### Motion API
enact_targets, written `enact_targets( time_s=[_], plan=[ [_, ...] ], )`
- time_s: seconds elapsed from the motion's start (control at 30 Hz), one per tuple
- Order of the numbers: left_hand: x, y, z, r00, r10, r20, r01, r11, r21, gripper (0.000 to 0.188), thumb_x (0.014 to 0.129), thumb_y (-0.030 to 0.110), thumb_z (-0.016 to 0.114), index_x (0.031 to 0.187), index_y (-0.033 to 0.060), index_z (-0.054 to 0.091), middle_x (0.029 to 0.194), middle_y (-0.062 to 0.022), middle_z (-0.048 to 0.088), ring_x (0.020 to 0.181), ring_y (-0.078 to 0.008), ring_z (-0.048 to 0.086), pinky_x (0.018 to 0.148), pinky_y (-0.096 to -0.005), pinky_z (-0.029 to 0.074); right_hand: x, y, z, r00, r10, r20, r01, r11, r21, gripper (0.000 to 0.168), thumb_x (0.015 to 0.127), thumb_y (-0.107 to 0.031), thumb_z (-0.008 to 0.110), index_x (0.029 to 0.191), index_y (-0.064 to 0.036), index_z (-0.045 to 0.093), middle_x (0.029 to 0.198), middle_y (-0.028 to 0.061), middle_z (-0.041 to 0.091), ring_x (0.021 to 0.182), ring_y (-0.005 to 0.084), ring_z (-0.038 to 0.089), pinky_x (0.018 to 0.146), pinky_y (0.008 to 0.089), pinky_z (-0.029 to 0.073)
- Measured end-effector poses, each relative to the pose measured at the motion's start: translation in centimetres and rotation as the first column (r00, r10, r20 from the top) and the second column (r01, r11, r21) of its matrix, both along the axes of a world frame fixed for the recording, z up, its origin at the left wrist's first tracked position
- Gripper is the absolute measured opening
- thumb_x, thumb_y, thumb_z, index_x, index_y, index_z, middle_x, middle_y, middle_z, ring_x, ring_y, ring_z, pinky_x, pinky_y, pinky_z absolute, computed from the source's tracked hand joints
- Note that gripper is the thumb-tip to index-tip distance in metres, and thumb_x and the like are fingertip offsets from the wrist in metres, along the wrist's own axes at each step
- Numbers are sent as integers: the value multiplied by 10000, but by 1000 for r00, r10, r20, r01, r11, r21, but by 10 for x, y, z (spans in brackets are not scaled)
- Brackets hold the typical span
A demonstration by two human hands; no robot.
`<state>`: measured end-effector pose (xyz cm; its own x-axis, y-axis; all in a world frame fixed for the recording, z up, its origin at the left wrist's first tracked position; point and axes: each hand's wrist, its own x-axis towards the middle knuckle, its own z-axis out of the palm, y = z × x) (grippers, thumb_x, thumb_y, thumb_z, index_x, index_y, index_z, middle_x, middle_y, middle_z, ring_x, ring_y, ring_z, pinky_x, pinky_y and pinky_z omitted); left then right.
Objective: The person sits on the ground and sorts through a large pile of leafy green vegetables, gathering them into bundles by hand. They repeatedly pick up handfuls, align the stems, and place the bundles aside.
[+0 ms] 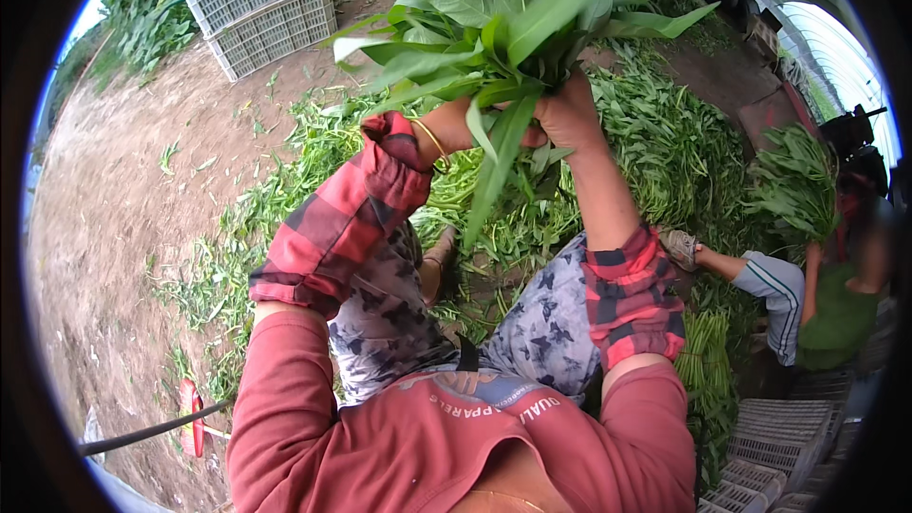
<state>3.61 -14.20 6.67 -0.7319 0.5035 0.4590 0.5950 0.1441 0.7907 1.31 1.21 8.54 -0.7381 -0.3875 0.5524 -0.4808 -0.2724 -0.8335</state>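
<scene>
A large bunch of long-leaved greens [499,21] is held up in front of me, its leaves fanned toward the top of the view. My right hand [570,110] is closed around the bunch near its lower part. Beside it my left hand [463,125] is at the underside of the bunch; leaves hide most of its fingers, so its grip does not show. Some leaves droop between my forearms. Below the hands, a heap of loose greens [662,157] covers the ground and runs to the right. Bundled green stems [702,363] lie beside my right leg.
Stacked plastic crates [274,21] stand at the upper left. More crates [776,434] are at the lower right. A co-worker [833,313] sits at the right, holding another bunch of greens [794,185]. A red object [191,417] lies on the dirt ground at the lower left, near a dark pole [153,429].
</scene>
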Motion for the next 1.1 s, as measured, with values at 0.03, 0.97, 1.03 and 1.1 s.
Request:
enact_targets(
  time_s=[0.03, 0.97, 1.03, 1.1],
  plan=[
    [2, 3, 2, 998, -44, 43, 40, 995, 94, 329, 695, 174, 752, 969, 26, 647, 954, -87, 641, 854, -185, 601, 752, -305, 479, 1, 6, -4, 995, -37, 88, 34, 999, 31, 559, 579, -118, 791, 1074, 6, 562, 968, 84, 637, 827, 165, 617, 695, 288, 499],
    [4, -65, -20, 880, -188, 435, -203, 679, 705, 183, 805, 137, 645, 936, 10, 629, 857, -55, 639, 745, -150, 619, 654, -269, 501, -29, -85, -39, 980, 180, -80, -113, 847, 520, 288, 687, -225, 755, 898, -53, 660, 843, 10, 634, 774, 93, 566, 717, 233, 442],
    [-17, -97, -43, 829, -70, 554, -255, 835, 488, 339, 886, 199, 539, 1151, -11, 527, 1076, -114, 599, 982, -202, 579, 861, -306, 468, -26, -92, -41, 973, 227, 50, -227, 887, 403, 281, 711, -227, 733, 914, -49, 657, 859, 13, 631, 782, 101, 565, 706, 246, 442],
    [-3, -98, -30, 954, 77, 291, -129, 978, 164, 326, 885, 208, 528, 1125, -12, 539, 1057, -113, 603, 958, -214, 586, 856, -329, 471, -29, -103, -34, 980, 201, 14, -178, 833, 524, 312, 695, -244, 741, 920, -46, 654, 859, 22, 635, 790, 119, 573, 710, 258, 448]
  ],
)
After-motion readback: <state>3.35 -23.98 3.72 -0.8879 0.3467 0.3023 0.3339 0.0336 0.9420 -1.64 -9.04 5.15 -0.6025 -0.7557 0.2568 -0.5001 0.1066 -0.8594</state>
